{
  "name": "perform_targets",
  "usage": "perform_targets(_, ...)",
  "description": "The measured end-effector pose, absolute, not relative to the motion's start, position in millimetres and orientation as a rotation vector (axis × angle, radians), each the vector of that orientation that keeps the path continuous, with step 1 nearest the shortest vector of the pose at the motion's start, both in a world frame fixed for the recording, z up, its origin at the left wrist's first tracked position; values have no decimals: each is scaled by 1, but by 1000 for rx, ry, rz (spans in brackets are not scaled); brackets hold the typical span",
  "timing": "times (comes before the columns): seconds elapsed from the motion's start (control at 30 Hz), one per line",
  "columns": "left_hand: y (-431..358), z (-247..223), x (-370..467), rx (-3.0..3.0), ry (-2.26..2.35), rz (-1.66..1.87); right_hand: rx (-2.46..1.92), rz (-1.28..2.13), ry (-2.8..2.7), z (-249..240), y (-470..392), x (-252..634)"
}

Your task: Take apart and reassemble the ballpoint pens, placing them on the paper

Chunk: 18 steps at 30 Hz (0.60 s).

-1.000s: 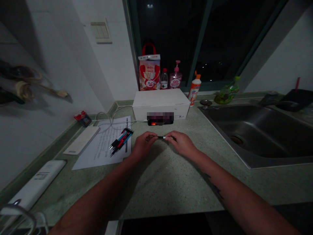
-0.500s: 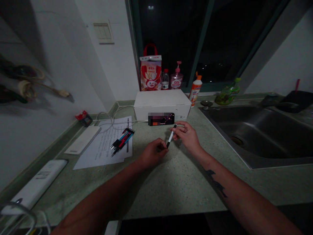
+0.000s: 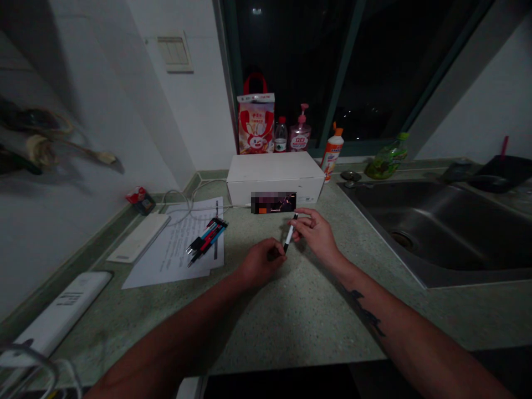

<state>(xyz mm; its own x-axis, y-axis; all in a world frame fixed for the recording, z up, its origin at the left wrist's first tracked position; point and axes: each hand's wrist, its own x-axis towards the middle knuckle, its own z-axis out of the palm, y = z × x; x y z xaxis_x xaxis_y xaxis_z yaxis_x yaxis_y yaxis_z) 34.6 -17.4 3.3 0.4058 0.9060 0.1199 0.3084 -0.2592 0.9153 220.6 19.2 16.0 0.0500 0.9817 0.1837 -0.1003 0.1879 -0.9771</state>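
Note:
A white pen with black ends (image 3: 290, 234) slants over the counter between my two hands. My left hand (image 3: 265, 259) is closed, its fingertips pinching the lower black end. Higher up, my right hand (image 3: 316, 233) grips the pen's upper part between thumb and fingers, the index finger stretched near the top end. Behind them a phone (image 3: 283, 202) with a lit, partly blurred screen leans on a white box (image 3: 274, 169). To the left, several pens (image 3: 208, 241) in black, red and blue lie in a bunch on printed paper sheets (image 3: 166, 271).
A metal sink (image 3: 419, 277) is set into the counter at the right. A white flat box (image 3: 139, 237) and a white power strip (image 3: 62, 316) lie at the left. Several bottles, among them a pink pump bottle (image 3: 300, 136), stand by the window. A cable (image 3: 235, 206) runs to the phone.
Both hands keep hold of the pen and stay almost in place. The pen's top sits very slightly lower. The whole view has shifted a little.

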Motion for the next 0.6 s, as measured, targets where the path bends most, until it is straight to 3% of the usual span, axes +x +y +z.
perform_targets(0.47,-8,-2,33,1795,1046,1015,-978,1245,-1424,-5,15,210)
perform_targets(0.6,-8,-4,31,1853,1099,1019,-1263,848,-1510,-6,25,227)
